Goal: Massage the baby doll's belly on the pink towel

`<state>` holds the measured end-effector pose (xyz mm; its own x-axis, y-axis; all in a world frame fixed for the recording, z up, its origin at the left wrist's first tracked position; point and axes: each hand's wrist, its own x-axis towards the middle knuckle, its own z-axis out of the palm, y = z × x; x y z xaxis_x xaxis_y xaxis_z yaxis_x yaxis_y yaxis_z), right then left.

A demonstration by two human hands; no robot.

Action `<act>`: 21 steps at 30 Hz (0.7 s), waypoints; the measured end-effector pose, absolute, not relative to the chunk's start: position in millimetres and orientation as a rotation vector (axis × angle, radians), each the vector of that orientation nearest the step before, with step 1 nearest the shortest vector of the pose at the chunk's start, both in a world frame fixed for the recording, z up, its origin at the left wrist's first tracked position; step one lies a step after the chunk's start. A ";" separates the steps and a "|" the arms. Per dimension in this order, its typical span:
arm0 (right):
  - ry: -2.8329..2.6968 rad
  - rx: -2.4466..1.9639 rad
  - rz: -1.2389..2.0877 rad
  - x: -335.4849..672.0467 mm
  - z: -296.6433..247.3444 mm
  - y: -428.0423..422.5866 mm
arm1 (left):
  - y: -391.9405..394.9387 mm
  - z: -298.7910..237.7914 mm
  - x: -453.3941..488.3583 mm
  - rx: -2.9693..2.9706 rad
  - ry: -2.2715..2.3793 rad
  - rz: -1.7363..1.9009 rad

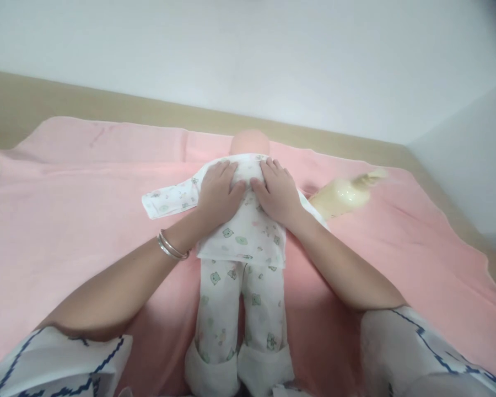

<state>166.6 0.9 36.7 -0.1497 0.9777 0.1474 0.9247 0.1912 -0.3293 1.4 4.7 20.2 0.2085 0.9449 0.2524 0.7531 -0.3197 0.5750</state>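
Note:
A baby doll [250, 143] lies on its back on a pink blanket [66, 209], head away from me. It wears a white printed top [248, 231] and matching trousers [242, 309]. My left hand [218, 193] lies flat on the left side of the doll's chest, fingers stretched out. My right hand [276, 190] rests flat on the right side of the chest, fingers together and extended. The two thumbs nearly meet at the middle of the top. An empty sleeve [169, 199] spreads out to the left. The doll's bare arm [347, 193] sticks out to the right.
The blanket covers a wooden surface [20, 105] against a white wall [248, 55]. A silver bangle [170, 246] circles my left wrist. My white sleeves with blue trim [417, 353] fill the lower corners.

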 end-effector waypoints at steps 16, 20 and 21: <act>-2.286 -1.279 0.219 161.9 74.4 -44.3 | 8.0 10.9 -0.8 2.191 1.542 0.948; -2.251 -1.335 0.191 154.4 53.7 -37.5 | 7.2 11.8 -0.5 2.203 1.510 0.988; -2.268 -1.358 0.210 152.5 47.8 -34.5 | 7.1 12.1 -0.5 2.200 1.506 1.001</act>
<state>152.5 -34.5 47.8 -0.3884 0.8618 0.3263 0.7874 0.4944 -0.3683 -0.5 7.1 12.1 0.2105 0.9013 0.3786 0.6979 -0.4097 0.5874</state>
